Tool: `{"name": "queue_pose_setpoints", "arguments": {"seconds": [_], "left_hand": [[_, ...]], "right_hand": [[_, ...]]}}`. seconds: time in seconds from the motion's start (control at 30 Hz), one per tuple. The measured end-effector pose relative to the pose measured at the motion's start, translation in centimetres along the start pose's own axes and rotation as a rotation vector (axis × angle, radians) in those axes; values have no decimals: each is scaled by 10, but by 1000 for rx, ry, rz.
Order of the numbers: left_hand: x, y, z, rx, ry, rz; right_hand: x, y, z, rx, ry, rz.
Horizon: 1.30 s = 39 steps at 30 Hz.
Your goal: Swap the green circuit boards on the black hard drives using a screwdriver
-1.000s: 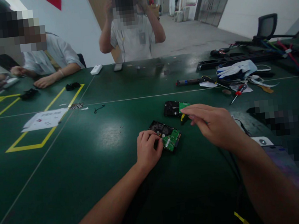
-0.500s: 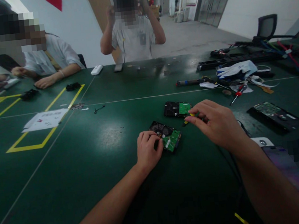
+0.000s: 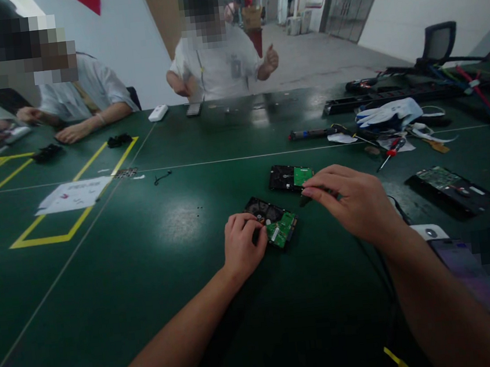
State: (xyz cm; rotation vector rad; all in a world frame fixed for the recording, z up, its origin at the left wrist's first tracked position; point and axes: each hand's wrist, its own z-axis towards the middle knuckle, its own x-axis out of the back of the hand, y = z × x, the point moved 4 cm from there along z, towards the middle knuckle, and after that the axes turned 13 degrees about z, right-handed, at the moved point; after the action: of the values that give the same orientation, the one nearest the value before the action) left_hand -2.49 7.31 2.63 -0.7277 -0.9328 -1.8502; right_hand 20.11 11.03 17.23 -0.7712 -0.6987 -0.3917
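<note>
A hard drive (image 3: 281, 226) with a green circuit board lies on the green table in front of me. My left hand (image 3: 244, 239) is closed at its near left edge, thumb and fingertips gripping it. To the right, my right hand (image 3: 343, 196) hovers with thumb and fingers pinched on a small black-and-yellow tool (image 3: 304, 200); only a dark bit shows below the fingertips, and its exact kind is hidden. Just behind, a second hard drive (image 3: 283, 177) lies circuit side up, partly covered by my right fingers. Several tiny dark screws (image 3: 199, 210) lie left of the drives.
Another drive-like unit (image 3: 453, 191) lies at right, near a phone (image 3: 468, 265). Gloves (image 3: 389, 113), a red-handled screwdriver (image 3: 393, 150) and a black-and-blue pen-shaped tool (image 3: 310, 134) sit farther back. A paper sheet (image 3: 73, 195) is at left. Two co-workers sit across the table.
My right hand has turned slightly, so the tool's yellow part is now hidden. My left hand and the drives stay put. The co-worker opposite has lowered both raised hands.
</note>
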Motion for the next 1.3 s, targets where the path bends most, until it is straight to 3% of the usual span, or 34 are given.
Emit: {"name": "queue_pose_setpoints", "arguments": {"seconds": [0.27,0.43,0.67,0.77,0.97,1.3], "left_hand": [[0,-1,-1,5,-2,-3],[-1,-2,-1,10,3,-2],[-2,-1,-1,-20,12,-24],[1,5,-1,-107,-20,-67],[3,25,-5,-408,-148,-170],[-1,24,-7,-440,-217,-133]], "right_hand": [[-2,-1,-2,21,-11,33],[-5,-1,-3,49,-93,25],[-2,0,-3,-3,-86,4],[-2,1,-2,-51,-68,13],[-2,1,-1,-85,-39,-7],[4,0,0,-32,79,-38]]}}
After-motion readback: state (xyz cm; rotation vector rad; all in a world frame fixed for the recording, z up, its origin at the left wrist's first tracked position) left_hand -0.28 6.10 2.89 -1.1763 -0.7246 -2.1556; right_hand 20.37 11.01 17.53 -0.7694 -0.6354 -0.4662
